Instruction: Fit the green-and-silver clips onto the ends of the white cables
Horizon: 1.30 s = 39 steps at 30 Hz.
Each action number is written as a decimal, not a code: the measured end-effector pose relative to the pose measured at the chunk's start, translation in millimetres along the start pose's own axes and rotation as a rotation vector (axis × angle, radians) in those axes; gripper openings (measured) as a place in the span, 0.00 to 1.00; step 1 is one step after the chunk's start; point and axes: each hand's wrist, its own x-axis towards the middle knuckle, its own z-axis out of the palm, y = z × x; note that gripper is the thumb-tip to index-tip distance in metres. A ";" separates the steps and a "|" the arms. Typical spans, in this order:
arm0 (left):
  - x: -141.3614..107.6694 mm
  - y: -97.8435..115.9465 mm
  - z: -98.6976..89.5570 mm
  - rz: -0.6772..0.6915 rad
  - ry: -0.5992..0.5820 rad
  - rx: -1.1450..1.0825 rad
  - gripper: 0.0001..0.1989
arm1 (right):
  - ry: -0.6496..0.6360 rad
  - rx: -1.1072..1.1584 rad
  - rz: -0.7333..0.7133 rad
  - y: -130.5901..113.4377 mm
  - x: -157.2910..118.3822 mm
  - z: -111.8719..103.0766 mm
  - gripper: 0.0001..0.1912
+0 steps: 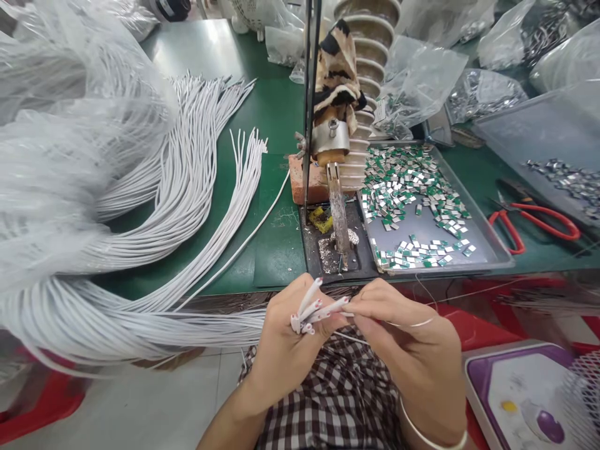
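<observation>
A bundle of white cables (220, 326) runs in from the left and through my closed left hand (293, 344). Several cut ends with reddish tips (315, 306) poke out past its thumb. My right hand (398, 337) meets it just in front of the table edge, thumb and forefinger pinched on the end of one white cable. Above the hands, a soldering iron (336, 206) points down over a dark holder (323, 250). Right of the iron stands a metal tray (398, 234) of small green-and-silver circuit boards (403, 181).
More white cables (187, 181) lie on the green table at left, partly under clear plastic (60, 156). A brick (300, 181) and ribbed hose (363, 94) stand behind the iron. Red-handled pliers (534, 219) lie right of the tray. A purple-and-white device (525, 394) sits at lower right.
</observation>
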 end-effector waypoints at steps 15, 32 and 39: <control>-2.1 -10.5 1.4 -0.138 0.033 -0.066 0.09 | 0.234 -0.884 0.074 41.9 60.3 -39.8 0.11; 16.5 -4.4 9.3 -0.236 0.092 -0.081 0.08 | 0.306 -0.178 0.062 20.2 25.3 -9.9 0.05; 19.5 -0.4 10.8 -0.170 0.179 -0.068 0.07 | 0.329 -0.004 0.044 15.6 16.0 19.9 0.09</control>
